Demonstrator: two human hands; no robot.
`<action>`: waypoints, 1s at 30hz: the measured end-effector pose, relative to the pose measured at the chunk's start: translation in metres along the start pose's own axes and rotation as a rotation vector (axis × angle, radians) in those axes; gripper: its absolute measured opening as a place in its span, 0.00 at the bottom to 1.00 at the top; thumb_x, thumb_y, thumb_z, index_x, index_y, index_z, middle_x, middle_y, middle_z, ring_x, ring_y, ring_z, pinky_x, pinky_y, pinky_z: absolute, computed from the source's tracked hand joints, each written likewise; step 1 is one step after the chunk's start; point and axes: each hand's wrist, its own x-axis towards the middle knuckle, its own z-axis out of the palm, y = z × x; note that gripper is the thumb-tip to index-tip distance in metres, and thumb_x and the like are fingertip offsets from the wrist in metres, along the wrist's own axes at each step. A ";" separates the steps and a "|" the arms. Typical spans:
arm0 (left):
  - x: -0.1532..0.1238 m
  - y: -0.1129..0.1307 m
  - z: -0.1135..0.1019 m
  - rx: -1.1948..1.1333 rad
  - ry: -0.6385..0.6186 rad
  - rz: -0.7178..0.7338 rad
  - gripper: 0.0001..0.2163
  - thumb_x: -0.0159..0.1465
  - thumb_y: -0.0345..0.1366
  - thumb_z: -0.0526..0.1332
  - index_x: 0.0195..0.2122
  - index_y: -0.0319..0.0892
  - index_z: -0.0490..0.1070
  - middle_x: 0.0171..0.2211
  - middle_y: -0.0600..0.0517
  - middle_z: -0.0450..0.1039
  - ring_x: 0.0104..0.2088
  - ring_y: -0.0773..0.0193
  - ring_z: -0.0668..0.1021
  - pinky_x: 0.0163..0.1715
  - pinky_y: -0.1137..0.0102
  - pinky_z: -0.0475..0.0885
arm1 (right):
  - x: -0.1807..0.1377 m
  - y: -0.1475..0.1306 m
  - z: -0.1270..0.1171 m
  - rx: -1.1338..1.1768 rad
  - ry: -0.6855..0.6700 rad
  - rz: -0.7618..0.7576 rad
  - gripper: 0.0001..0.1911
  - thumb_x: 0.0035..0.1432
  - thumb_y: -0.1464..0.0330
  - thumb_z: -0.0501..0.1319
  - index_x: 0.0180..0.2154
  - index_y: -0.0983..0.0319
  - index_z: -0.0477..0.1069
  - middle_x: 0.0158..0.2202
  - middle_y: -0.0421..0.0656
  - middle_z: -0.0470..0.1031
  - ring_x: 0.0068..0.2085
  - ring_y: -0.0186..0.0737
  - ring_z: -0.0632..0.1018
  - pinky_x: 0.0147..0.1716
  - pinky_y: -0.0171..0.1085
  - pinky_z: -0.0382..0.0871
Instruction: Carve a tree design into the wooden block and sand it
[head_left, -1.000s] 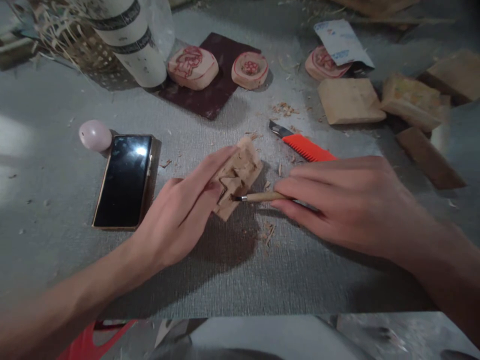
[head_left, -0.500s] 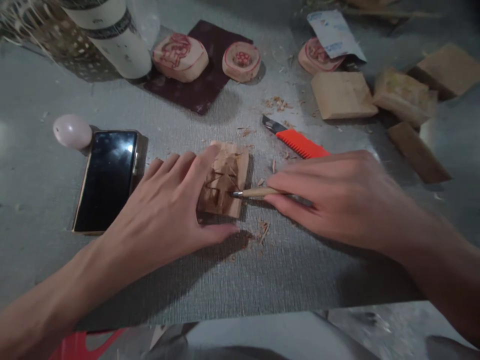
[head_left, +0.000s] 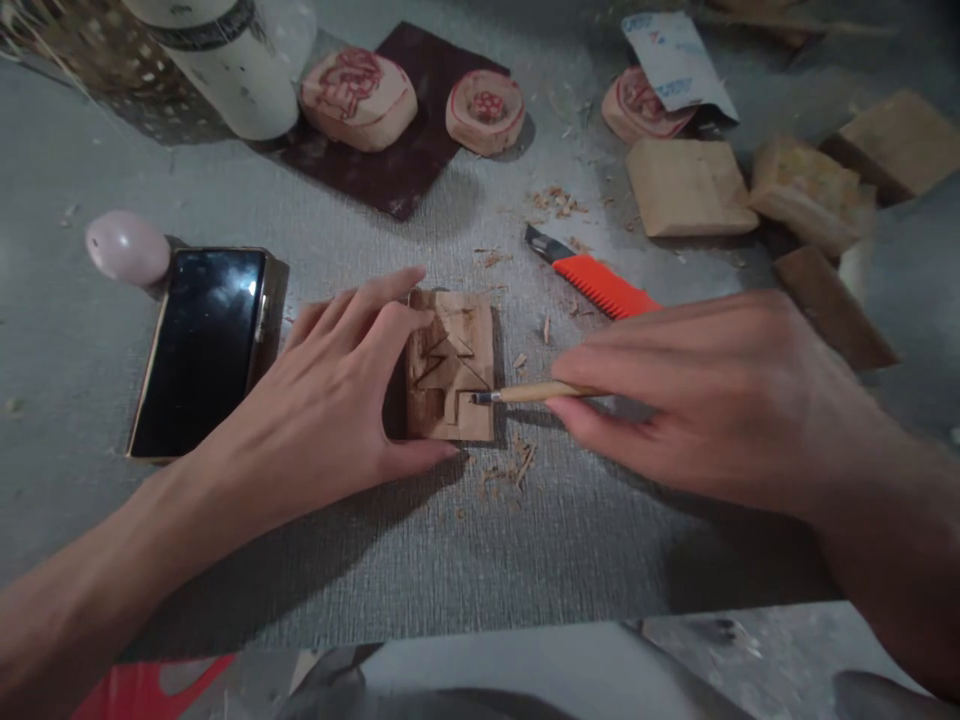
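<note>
A small flat wooden block [head_left: 476, 330] lies on the table, with a fir-tree shape carved in relief on its face. My left hand [head_left: 322, 400] grips it from the left, index finger at the upper left corner and thumb along the lower edge. Pinched in my right hand [head_left: 690, 400] is a wood carving chisel [head_left: 525, 392] with a slim wooden handle and a short metal tip. That tip touches the block low on its right side, beside the tree's trunk. Wood shavings [head_left: 517, 470] are scattered just below and right of the block.
Beyond my right hand lies an orange utility knife [head_left: 600, 283], blade out. A phone [head_left: 202, 350] and a pale egg-shaped object [head_left: 127, 247] are at left. Red-marked wood pieces [head_left: 360, 100] and a dark sheet [head_left: 409, 180] sit behind; plain blocks [head_left: 690, 190] are back right.
The block has turned slightly and lies flatter and squarer to me. My left index finger has bent back toward its upper left corner. The chisel tip has shifted slightly right and down.
</note>
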 end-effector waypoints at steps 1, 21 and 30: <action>0.001 -0.002 0.000 -0.019 -0.001 0.006 0.35 0.64 0.50 0.77 0.67 0.41 0.69 0.82 0.35 0.53 0.79 0.25 0.60 0.79 0.38 0.48 | 0.000 0.000 0.000 -0.003 0.000 -0.005 0.17 0.75 0.66 0.62 0.30 0.57 0.74 0.24 0.38 0.73 0.25 0.36 0.69 0.26 0.44 0.52; 0.001 -0.016 -0.015 0.180 -0.074 0.062 0.38 0.62 0.58 0.74 0.69 0.53 0.63 0.78 0.45 0.63 0.74 0.31 0.74 0.72 0.42 0.72 | 0.000 -0.006 -0.009 0.145 -0.136 0.044 0.16 0.81 0.65 0.57 0.41 0.57 0.81 0.28 0.38 0.78 0.25 0.37 0.72 0.26 0.43 0.58; 0.007 -0.017 -0.014 0.173 -0.085 0.036 0.37 0.59 0.60 0.75 0.64 0.52 0.66 0.78 0.45 0.64 0.66 0.28 0.80 0.67 0.37 0.76 | -0.002 -0.002 -0.002 0.173 -0.099 -0.014 0.13 0.80 0.67 0.60 0.50 0.60 0.84 0.42 0.45 0.89 0.25 0.36 0.76 0.23 0.43 0.57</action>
